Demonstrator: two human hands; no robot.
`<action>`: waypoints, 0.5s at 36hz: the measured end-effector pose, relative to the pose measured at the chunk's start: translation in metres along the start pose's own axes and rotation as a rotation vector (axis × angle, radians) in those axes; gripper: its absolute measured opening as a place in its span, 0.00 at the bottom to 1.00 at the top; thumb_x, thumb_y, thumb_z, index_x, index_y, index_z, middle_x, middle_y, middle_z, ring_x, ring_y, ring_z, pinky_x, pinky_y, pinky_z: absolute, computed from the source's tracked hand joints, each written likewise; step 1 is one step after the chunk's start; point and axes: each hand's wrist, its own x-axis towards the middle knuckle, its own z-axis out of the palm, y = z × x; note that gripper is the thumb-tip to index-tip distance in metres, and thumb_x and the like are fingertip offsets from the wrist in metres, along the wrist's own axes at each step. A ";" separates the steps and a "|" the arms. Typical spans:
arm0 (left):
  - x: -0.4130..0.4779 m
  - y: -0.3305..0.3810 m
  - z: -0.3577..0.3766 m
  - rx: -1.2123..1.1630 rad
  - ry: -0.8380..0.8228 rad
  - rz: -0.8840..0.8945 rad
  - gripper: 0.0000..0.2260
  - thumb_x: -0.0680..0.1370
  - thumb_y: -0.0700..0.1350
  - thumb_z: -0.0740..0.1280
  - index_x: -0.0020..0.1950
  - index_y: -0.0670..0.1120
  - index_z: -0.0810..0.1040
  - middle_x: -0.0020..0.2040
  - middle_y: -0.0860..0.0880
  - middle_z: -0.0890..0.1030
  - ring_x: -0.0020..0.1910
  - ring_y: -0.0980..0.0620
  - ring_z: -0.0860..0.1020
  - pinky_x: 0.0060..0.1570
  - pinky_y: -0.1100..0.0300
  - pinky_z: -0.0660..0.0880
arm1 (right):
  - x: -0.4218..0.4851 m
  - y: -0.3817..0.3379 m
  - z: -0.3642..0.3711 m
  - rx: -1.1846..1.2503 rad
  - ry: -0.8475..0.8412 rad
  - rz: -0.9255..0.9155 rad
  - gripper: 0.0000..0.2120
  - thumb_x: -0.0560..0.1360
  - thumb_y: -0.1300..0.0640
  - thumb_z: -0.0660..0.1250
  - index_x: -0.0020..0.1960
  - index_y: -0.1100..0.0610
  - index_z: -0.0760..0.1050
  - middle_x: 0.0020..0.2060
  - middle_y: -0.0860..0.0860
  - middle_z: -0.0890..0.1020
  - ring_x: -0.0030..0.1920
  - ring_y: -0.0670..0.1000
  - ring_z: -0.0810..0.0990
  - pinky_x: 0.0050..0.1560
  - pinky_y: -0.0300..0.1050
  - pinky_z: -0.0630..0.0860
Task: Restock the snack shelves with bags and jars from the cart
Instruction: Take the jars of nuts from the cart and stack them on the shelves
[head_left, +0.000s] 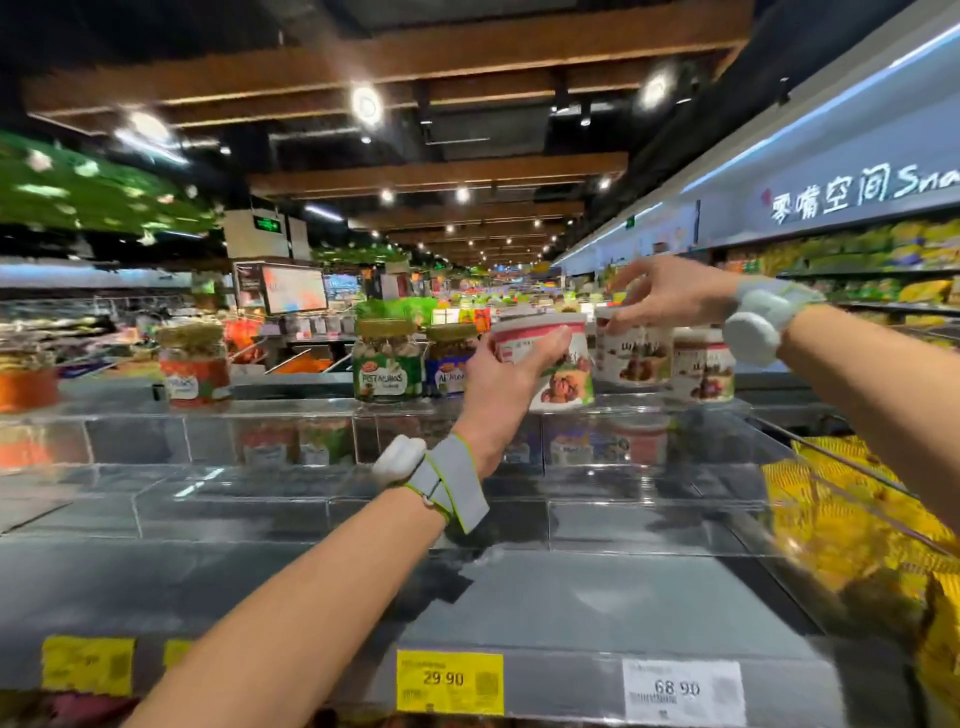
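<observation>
- The tilted jar (563, 374) is a squat tub with a pale lid, a red band under the rim and a white label showing brown fruit or nuts on green; the print is blurred.
- The left hand (511, 371) grips it from its left side, thumb across the front and fingers curled behind. The jar leans right, well to the right of the pistachios jar (387, 364), its base just above the clear acrylic shelf (311, 410).
- A matching standing jar (631, 358) sits upright further right of the pistachios jar, almost touching the tilted one.
- The right hand (670, 296) comes from above, thumb and fingertips pinching that jar's lid edge.
</observation>
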 end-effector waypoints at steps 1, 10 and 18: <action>0.000 -0.002 0.001 -0.004 -0.021 0.019 0.28 0.67 0.58 0.79 0.62 0.45 0.79 0.52 0.49 0.86 0.52 0.52 0.84 0.57 0.54 0.79 | 0.005 0.000 0.003 -0.041 -0.019 -0.004 0.37 0.65 0.36 0.76 0.68 0.51 0.72 0.56 0.50 0.82 0.53 0.53 0.81 0.60 0.50 0.76; -0.002 -0.025 0.001 -0.019 -0.073 0.019 0.32 0.63 0.62 0.78 0.61 0.47 0.78 0.55 0.47 0.85 0.54 0.48 0.84 0.61 0.45 0.79 | 0.024 0.005 0.032 -0.266 -0.059 -0.008 0.36 0.67 0.35 0.74 0.67 0.53 0.70 0.62 0.52 0.77 0.58 0.56 0.77 0.63 0.56 0.74; -0.001 -0.038 -0.005 0.013 -0.087 0.029 0.34 0.61 0.64 0.77 0.61 0.47 0.76 0.54 0.48 0.84 0.54 0.51 0.83 0.59 0.47 0.80 | 0.038 0.009 0.045 -0.265 -0.075 0.023 0.28 0.72 0.36 0.70 0.63 0.52 0.72 0.58 0.52 0.79 0.55 0.55 0.78 0.60 0.56 0.77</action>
